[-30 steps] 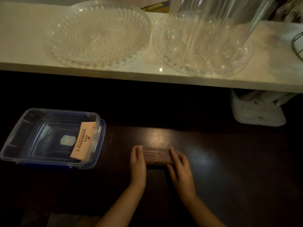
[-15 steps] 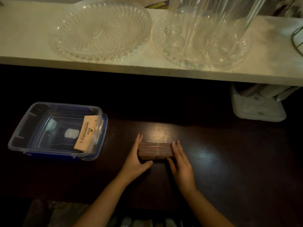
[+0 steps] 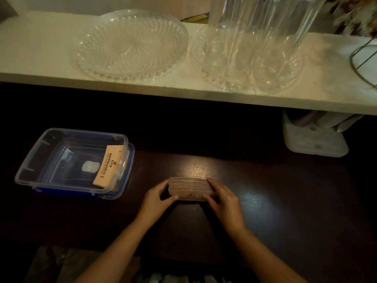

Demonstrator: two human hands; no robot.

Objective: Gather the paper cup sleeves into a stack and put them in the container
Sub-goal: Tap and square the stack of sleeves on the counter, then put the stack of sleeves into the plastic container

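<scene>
A stack of brown paper cup sleeves [image 3: 189, 188] stands on edge on the dark table [image 3: 285, 201]. My left hand [image 3: 156, 199] grips its left end, thumb across the front. Pressed against the right end is my right hand [image 3: 222, 198], fingers curled over the top. A clear plastic container [image 3: 40, 160] with a blue lid under it sits to the left. One tan sleeve [image 3: 109, 166] leans inside against its right wall.
A white shelf [image 3: 40, 58] juts out above the table and carries a cut-glass dish [image 3: 130, 43] and a tall ribbed glass vase [image 3: 255, 37] on a second dish. A white plastic tray [image 3: 314, 141] sits under the shelf at right.
Both hands have closed tighter around the stack; the left thumb has come round to its front. The stack looks squarer and tilted toward me.
</scene>
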